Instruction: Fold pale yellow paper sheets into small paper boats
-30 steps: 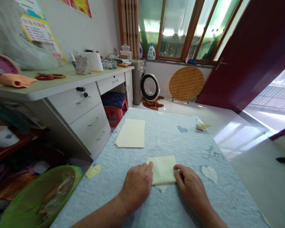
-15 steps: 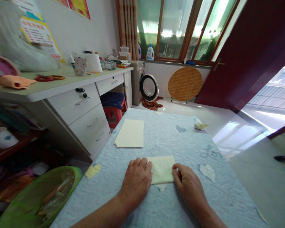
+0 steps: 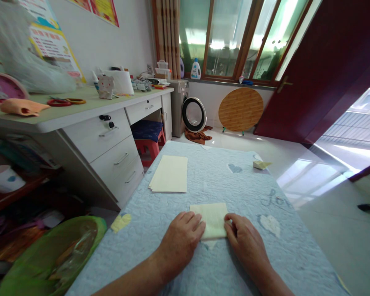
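A pale yellow sheet of paper, folded into a small rectangle, lies on the quilted cover in front of me. My left hand rests on its left part, fingers laid over the paper and hiding the lower left corner. At the right edge, my right hand has thumb and fingertips closed on the paper. Farther off to the left is a stack of flat pale yellow sheets. A small folded paper piece sits near the far right edge of the cover.
A light blue cover with hearts spreads over the table. Left of it stand a white desk, holding scissors, and a green-lined bin. Beyond are a red stool, a washing machine with its door open and a round wooden tabletop.
My left hand has slid a little right and toward me across the folded paper, uncovering its upper left corner. My right hand stays at the right edge.
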Motion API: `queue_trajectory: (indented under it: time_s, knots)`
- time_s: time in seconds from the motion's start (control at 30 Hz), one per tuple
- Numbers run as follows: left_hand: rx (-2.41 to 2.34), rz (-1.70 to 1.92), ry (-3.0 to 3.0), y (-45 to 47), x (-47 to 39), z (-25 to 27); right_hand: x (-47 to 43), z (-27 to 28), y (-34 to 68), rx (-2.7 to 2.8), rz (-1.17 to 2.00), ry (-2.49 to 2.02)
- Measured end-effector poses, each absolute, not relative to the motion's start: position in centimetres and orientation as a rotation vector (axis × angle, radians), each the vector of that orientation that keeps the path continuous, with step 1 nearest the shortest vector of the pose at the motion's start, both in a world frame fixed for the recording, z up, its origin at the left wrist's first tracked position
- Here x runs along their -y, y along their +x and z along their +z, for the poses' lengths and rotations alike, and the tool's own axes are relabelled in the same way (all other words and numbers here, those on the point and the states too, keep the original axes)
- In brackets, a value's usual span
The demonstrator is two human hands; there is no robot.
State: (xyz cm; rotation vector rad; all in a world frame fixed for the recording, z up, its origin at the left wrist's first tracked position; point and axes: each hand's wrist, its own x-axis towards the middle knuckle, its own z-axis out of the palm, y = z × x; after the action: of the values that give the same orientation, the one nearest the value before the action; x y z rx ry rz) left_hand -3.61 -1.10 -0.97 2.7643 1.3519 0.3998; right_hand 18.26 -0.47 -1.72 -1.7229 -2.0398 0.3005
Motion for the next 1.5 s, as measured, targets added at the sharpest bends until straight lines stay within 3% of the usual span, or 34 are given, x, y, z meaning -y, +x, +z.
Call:
queue_trajectory:
  time_s: [0.47, 0.63, 0.77, 0.9, 1.5]
  knots:
    - [-1.329, 0.324, 2.694, -3.7, 3.3, -1.2, 0.6, -1.4, 18.2, 2.058, 0.245, -1.689]
    - [-1.340, 0.320, 2.693, -3.6, 3.5, -1.5, 1.1, -0.7, 17.8, 2.129, 0.118, -1.461]
    - [-1.349, 0.320, 2.703, -3.5, 3.5, -1.7, 1.9, 0.0, 17.0, 2.334, 0.351, -1.178]
    - [-1.348, 0.301, 2.727, -3.5, 3.5, -1.7, 2.3, 0.3, 16.6, 2.400, 0.428, -1.217]
    - [-1.124, 0.135, 2.978, -6.4, 4.4, -0.2, 3.9, 0.6, 16.7, 2.654, 0.123, -1.190]
